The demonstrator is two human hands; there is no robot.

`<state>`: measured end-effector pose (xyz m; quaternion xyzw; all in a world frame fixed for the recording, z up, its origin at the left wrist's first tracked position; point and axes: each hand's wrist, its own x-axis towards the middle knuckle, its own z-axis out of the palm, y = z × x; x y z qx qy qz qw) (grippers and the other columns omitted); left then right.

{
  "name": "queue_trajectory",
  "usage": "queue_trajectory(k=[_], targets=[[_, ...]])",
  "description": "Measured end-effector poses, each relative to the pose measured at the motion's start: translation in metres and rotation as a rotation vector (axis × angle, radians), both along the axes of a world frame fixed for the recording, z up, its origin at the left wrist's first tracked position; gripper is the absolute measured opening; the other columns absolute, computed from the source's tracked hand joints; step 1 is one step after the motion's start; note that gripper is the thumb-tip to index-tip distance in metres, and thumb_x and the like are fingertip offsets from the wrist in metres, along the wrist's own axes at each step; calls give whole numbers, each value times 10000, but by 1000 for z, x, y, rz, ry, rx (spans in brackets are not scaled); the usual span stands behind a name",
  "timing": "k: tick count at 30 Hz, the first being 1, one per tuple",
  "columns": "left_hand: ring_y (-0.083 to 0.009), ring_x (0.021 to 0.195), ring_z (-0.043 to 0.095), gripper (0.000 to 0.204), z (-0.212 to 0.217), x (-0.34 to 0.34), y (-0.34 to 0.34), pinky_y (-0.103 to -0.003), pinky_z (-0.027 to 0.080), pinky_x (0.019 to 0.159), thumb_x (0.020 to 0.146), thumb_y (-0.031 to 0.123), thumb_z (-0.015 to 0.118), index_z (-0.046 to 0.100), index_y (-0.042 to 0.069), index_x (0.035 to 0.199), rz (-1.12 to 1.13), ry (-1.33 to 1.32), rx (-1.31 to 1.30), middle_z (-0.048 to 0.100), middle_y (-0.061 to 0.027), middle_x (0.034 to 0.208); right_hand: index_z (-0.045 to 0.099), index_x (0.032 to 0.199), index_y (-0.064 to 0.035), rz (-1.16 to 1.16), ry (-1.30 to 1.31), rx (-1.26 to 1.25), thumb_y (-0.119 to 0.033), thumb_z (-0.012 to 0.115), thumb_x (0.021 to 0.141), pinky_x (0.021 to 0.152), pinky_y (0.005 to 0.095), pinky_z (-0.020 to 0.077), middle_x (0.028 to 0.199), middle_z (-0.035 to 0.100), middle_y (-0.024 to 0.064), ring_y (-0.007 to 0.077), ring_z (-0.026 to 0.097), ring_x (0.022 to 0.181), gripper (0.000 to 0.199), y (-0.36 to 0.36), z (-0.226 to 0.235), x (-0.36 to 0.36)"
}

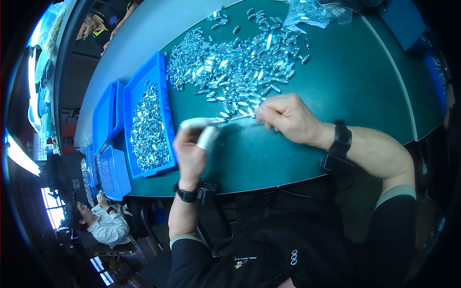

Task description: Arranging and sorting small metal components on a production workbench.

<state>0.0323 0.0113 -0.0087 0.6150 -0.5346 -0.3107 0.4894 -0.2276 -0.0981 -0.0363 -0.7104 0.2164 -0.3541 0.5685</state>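
Note:
My right hand (pixel 290 119) pinches a thin metal rod (pixel 242 116) between thumb and fingers. The rod points left, toward my left fingertips. White coverings wrap the thumb and index finger of my left hand (pixel 191 149), which is closed in a pinch at a small shiny metal part (pixel 222 119); motion blur softens this grip. Just beyond both hands, a wide heap of small silvery cylindrical metal parts (pixel 230 65) spreads over the green tabletop (pixel 336 72).
Left of my left hand stands a blue tray (pixel 165 96) of similar metal parts. Other blue bins (pixel 103 115) and a clear blue basket (pixel 114 173) sit farther left. A plastic bag (pixel 312 14) lies at the far edge. Two people (pixel 109 225) are at the left.

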Motion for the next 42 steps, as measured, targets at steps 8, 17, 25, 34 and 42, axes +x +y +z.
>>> queue_trajectory(k=[8, 17, 25, 34, 42], targets=[[-210, 1037, 712, 248, 24, 69, 1, -342, 557, 895, 913, 45, 791, 722, 23, 1150, 251, -790, -202, 749, -93, 1128, 744, 863, -6, -31, 40, 104, -246, 610, 1084, 533, 258, 453, 703, 667, 22, 76, 585, 587, 353, -3, -2, 1], [-310, 911, 652, 242, 0, 1, -26, -418, 536, 791, 866, 111, 837, 728, 45, 1071, -62, -976, 105, 663, -118, 944, 744, 865, -2, -38, 44, 76, -229, 611, 1078, 551, 263, 456, 697, 668, 30, 79, 581, 579, 338, -2, -1, 2], [-257, 848, 675, 200, 5, 3, -13, -370, 546, 752, 895, 91, 805, 720, 34, 1067, -92, -796, 79, 697, -96, 954, 735, 862, 2, -12, 64, 34, -199, 619, 1061, 566, 288, 463, 695, 670, 50, 108, 590, 590, 306, -5, -4, 1], [-158, 898, 713, 180, 6, -7, -13, -290, 567, 841, 1024, 82, 698, 689, 13, 1190, -78, 14, 270, 763, -105, 1051, 726, 864, -8, 46, 73, -149, -178, 631, 1048, 593, 318, 469, 702, 672, 59, 147, 610, 631, 268, -1, -4, 2], [-216, 961, 771, 208, -11, -12, -14, -295, 619, 859, 1044, 58, 652, 625, 0, 1242, -110, 423, 191, 770, -170, 1077, 731, 895, -6, 1, 18, -119, -181, 629, 1055, 589, 316, 465, 736, 664, 61, 140, 602, 642, 258, -1, -6, 2]])
